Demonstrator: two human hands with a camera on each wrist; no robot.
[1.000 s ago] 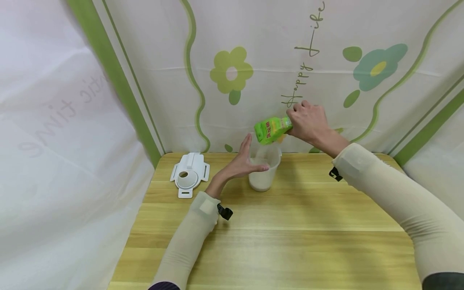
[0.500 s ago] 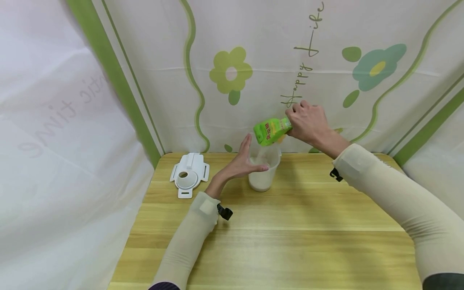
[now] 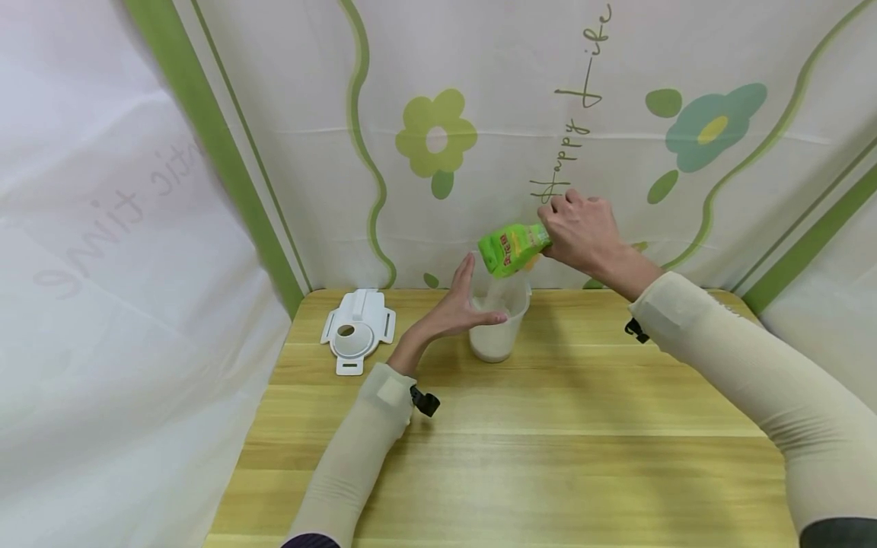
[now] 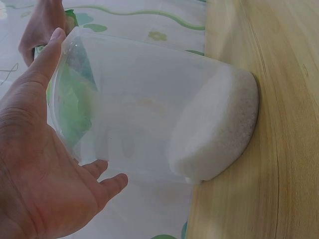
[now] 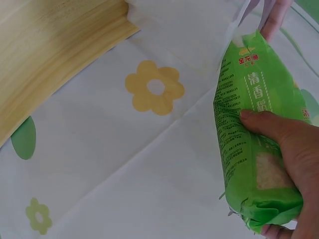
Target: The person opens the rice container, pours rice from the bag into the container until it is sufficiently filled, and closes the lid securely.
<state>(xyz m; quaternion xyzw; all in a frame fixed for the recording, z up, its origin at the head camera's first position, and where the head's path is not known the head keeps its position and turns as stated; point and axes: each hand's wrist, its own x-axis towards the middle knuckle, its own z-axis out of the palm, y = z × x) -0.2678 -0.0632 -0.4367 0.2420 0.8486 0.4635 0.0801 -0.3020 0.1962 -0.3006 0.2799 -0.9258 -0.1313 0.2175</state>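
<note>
A clear plastic container [image 3: 489, 344] stands upright at the back of the table, with white rice [image 4: 219, 124] filling its bottom. My left hand [image 3: 452, 310] holds it near the rim, thumb on one side and fingers on the other. Above, my right hand [image 3: 582, 232] grips a green bag of rice [image 3: 505, 250] and tips it, its mouth over the container. A pale streak drops from the bag inside the container. In the right wrist view the thumb [image 5: 269, 124] presses the bag's printed side, and the other fingers are mostly hidden behind it.
To the left on the wooden table [image 3: 479, 472] lies a white plastic piece [image 3: 359, 308] with side slots and a round cone with a hole. A white curtain [image 3: 274, 76] with flower prints hangs close behind the table.
The bag has dipped very slightly down and left in my right hand. My left hand stays at the container.
</note>
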